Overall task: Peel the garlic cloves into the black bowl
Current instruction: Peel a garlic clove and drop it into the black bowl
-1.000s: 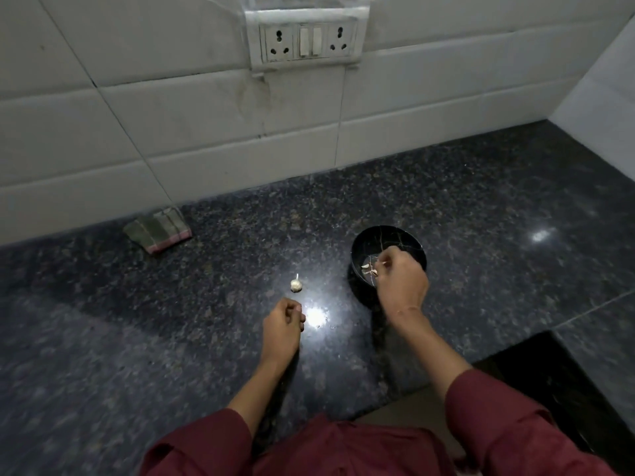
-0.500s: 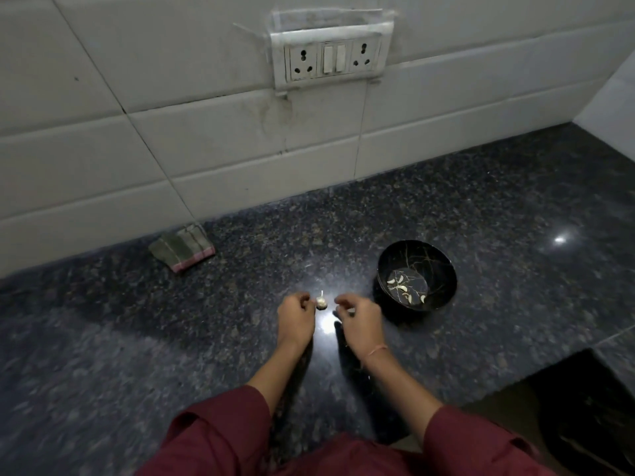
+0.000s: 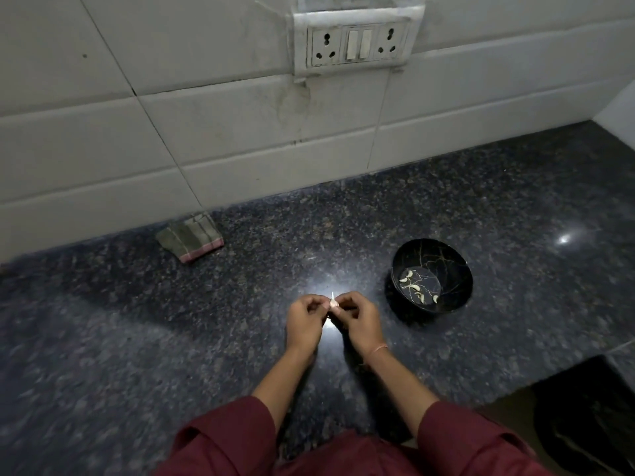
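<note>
pale garlic clove (image 3: pixel 333 303), head view: pinched between the curled fingertips of left hand (image 3: pixel 304 321) and right hand (image 3: pixel 357 319), over the granite counter (image 3: pixel 171 338). black bowl (image 3: pixel 458 269) near, right of the hands, holding peeled cloves (image 3: pixel 414 287). clove's lower part hidden by fingers; skin hard to make out.

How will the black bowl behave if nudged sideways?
The black bowl probably slides rather than tips: it sits low and wide on a glossy countertop. Likely light, holding only a few cloves. Rigid-looking; material unclear.
</note>
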